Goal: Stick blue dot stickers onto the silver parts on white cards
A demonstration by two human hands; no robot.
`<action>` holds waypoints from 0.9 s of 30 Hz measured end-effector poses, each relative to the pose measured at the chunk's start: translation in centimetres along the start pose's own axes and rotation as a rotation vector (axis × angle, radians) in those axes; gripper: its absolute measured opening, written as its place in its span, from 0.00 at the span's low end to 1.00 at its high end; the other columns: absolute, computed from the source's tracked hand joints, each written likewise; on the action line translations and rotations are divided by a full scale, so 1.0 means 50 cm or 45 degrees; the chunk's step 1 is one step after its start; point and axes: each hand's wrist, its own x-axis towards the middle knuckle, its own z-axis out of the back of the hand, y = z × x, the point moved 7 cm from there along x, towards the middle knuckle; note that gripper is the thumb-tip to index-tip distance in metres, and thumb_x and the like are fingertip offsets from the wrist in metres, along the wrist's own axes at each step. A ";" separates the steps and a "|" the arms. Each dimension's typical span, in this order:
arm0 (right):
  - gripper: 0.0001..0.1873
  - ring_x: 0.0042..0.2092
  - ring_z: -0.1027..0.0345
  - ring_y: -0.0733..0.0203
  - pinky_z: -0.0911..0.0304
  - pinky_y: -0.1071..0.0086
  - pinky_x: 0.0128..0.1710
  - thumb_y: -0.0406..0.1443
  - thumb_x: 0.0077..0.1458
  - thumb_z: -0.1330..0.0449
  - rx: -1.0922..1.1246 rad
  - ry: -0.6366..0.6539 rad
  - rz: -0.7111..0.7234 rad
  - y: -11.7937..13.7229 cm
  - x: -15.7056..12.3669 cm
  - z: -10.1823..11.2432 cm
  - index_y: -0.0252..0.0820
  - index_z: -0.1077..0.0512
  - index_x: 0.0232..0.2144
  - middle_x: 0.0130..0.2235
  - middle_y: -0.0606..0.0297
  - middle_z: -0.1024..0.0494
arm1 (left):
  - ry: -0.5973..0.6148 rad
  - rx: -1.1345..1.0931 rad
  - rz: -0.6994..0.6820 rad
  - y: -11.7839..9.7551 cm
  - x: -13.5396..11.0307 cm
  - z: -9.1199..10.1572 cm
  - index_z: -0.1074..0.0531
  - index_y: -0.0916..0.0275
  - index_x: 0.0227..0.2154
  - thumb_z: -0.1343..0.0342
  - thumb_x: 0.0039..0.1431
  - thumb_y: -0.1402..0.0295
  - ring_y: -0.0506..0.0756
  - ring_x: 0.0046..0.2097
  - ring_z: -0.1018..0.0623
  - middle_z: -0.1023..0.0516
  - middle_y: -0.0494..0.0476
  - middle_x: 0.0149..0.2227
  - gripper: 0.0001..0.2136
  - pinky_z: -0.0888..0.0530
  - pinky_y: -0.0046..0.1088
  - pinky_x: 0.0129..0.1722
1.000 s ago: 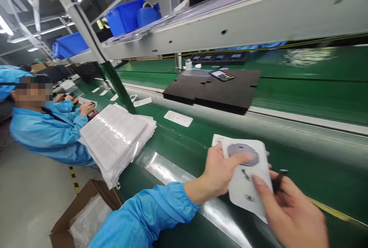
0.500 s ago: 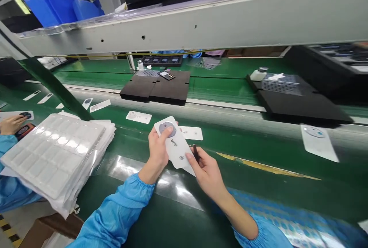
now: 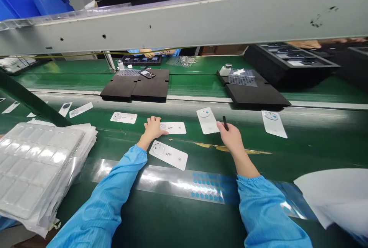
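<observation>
My left hand (image 3: 152,127) lies on the green belt (image 3: 316,144), fingers resting on the left end of a white card (image 3: 174,127). Just in front of it, a second white card (image 3: 169,155) with a round mark lies flat near my left wrist. My right hand (image 3: 230,137) is closed around a thin black stick (image 3: 224,122), close to the lower right corner of a further white card (image 3: 208,120). Both arms wear blue sleeves.
More white cards (image 3: 124,117) (image 3: 274,123) lie along the belt. A stack of clear blister trays (image 3: 37,163) sits at the left. Black foam boards (image 3: 136,87) (image 3: 253,91) sit beyond the belt under a grey shelf beam (image 3: 184,22). White sheets (image 3: 336,198) lie at the right.
The card I held in both hands now lies on the belt. My left hand moved forward onto another card, my right hand moved right with the stick. The view swung right.
</observation>
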 end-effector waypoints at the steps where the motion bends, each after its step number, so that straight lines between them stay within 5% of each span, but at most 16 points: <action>1: 0.25 0.32 0.37 0.54 0.37 0.58 0.36 0.57 0.50 0.38 -0.065 -0.047 -0.011 -0.007 0.006 0.019 0.40 0.26 0.29 0.28 0.58 0.28 | 0.018 0.062 0.016 -0.004 0.015 -0.001 0.31 0.61 0.54 0.22 0.41 0.66 0.76 0.70 0.42 0.34 0.73 0.66 0.36 0.45 0.58 0.67; 6: 0.26 0.34 0.32 0.52 0.37 0.59 0.39 0.50 0.59 0.45 -0.192 -0.078 0.029 0.011 0.012 0.070 0.37 0.20 0.45 0.32 0.57 0.23 | 0.036 0.134 -0.011 -0.035 0.051 0.009 0.29 0.63 0.39 0.19 0.29 0.70 0.80 0.66 0.38 0.28 0.75 0.57 0.32 0.41 0.60 0.64; 9: 0.26 0.33 0.35 0.53 0.38 0.59 0.38 0.51 0.62 0.46 -0.242 -0.092 0.068 0.048 -0.007 0.086 0.38 0.19 0.44 0.32 0.57 0.24 | 0.041 -0.034 -0.168 -0.057 0.034 0.029 0.28 0.62 0.39 0.24 0.37 0.74 0.70 0.57 0.26 0.22 0.66 0.48 0.25 0.31 0.48 0.59; 14: 0.24 0.41 0.33 0.49 0.35 0.57 0.43 0.54 0.64 0.43 -0.311 0.022 0.350 0.118 -0.121 0.082 0.43 0.17 0.39 0.37 0.56 0.26 | 0.001 -0.489 -0.409 -0.064 -0.048 0.108 0.28 0.59 0.50 0.33 0.55 0.65 0.56 0.40 0.19 0.18 0.55 0.38 0.20 0.24 0.32 0.46; 18: 0.23 0.34 0.28 0.54 0.30 0.59 0.39 0.56 0.64 0.39 0.065 0.437 0.101 0.077 -0.250 0.039 0.43 0.20 0.39 0.33 0.60 0.22 | -0.053 -0.990 -0.487 -0.049 -0.158 0.155 0.22 0.60 0.44 0.30 0.57 0.60 0.57 0.37 0.18 0.16 0.59 0.39 0.15 0.23 0.30 0.37; 23: 0.20 0.29 0.26 0.57 0.27 0.63 0.33 0.53 0.65 0.36 0.328 0.879 -0.195 0.005 -0.377 -0.017 0.42 0.22 0.40 0.29 0.62 0.21 | 0.529 -0.756 -0.301 -0.030 -0.302 0.002 0.16 0.60 0.43 0.31 0.59 0.58 0.59 0.35 0.17 0.15 0.62 0.40 0.14 0.22 0.32 0.32; 27: 0.19 0.29 0.26 0.59 0.26 0.65 0.31 0.52 0.68 0.39 0.230 0.929 -0.162 -0.016 -0.400 -0.025 0.41 0.23 0.40 0.31 0.60 0.20 | 0.455 -0.470 -0.369 -0.009 -0.362 -0.087 0.18 0.57 0.49 0.37 0.66 0.61 0.59 0.39 0.18 0.15 0.59 0.42 0.12 0.23 0.32 0.36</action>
